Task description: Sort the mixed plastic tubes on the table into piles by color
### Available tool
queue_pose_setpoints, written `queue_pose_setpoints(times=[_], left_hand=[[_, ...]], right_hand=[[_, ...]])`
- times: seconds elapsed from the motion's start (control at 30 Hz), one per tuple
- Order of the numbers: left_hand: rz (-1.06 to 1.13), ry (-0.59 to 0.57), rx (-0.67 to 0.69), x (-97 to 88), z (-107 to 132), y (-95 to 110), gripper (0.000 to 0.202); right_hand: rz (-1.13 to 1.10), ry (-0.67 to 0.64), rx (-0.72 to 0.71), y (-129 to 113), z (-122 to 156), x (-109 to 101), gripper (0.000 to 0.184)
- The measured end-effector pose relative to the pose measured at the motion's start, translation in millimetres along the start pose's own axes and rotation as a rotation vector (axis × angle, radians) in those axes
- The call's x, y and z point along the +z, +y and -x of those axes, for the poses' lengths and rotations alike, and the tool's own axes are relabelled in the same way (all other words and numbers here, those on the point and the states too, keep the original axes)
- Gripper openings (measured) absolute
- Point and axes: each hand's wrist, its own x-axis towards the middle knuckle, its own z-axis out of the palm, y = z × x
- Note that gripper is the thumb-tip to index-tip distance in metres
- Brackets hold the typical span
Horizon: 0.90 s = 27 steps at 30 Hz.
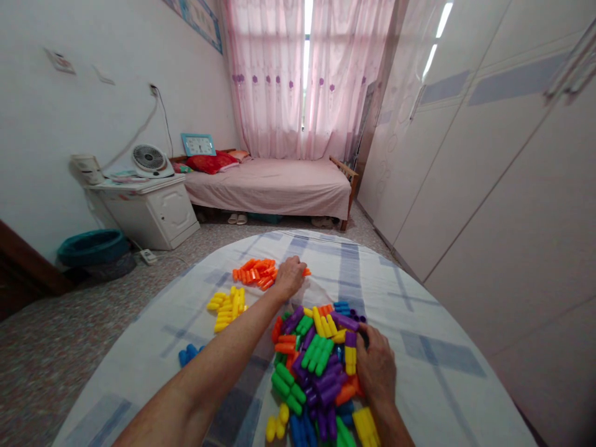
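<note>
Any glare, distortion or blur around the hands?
Head view: glare streaks on the wardrobe doors and a washed-out gap between the curtains, both away from the left hand and right hand; head view: wide-angle stretch leans the doors; head view: the coloured pile has distinct colours, slightly soft edges.

Mixed heap [318, 355] green, purple, yellow, orange, blue; tablecloth [433, 379] white, blue-banded.

Pcs [317, 355] smooth plastic (v. glossy), tblcloth [447, 316] matt fabric, bed end [352, 189] wood.
</note>
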Motion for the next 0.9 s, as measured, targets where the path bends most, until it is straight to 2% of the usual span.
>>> queue_pose_setpoints(times=[0.1, 0.17, 0.23, 0.3, 0.4, 0.5, 0.6, 0.7, 0.8, 0.9], left_hand=[[-0.04, 0.038, -0.059, -8.5, 7, -22, 0.02], [-0.046, 0.068, -0.063, -8.3, 21, -23, 0.024], [0.026, 0.117, -0.038, -3.9, 44, -18, 0.029], [0.19, 0.164, -0.021, 3.4, 74, -10, 0.031], [0.382, 0.161, -0.093, 15.0, 120, -4, 0.038], [0.421, 0.124, -0.17, 22.4, 151, -2, 0.048], [0.411, 0.094, -0.238, 25.1, 163, 1, 0.052], [0.436, 0.101, -0.295, 25.8, 167, 10, 0.054], [0.575, 0.159, -0.322, 26.0, 171, 22, 0.052], [0.811, 0.227, -0.298, 25.8, 174, 34, 0.047]], right_hand=[[-0.003, -0.005, 0.001, 0, 0, -1, 0.031], [0.002, -0.007, 0.002, 1, -1, 0, 0.031], [0.003, -0.01, 0.003, 2, -1, 0, 0.032], [-0.021, -0.016, 0.007, 2, -2, -1, 0.033], [-0.118, -0.013, 0.054, 3, -3, -4, 0.034], [-0.263, 0.026, 0.193, 2, -3, -13, 0.038], [-0.367, 0.064, 0.303, 0, 2, -23, 0.047], [-0.392, 0.016, 0.31, -5, 23, -30, 0.055], [-0.39, -0.001, 0.223, -13, 52, -26, 0.057], [-0.399, 0.03, 0.114, -26, 71, -12, 0.06]])
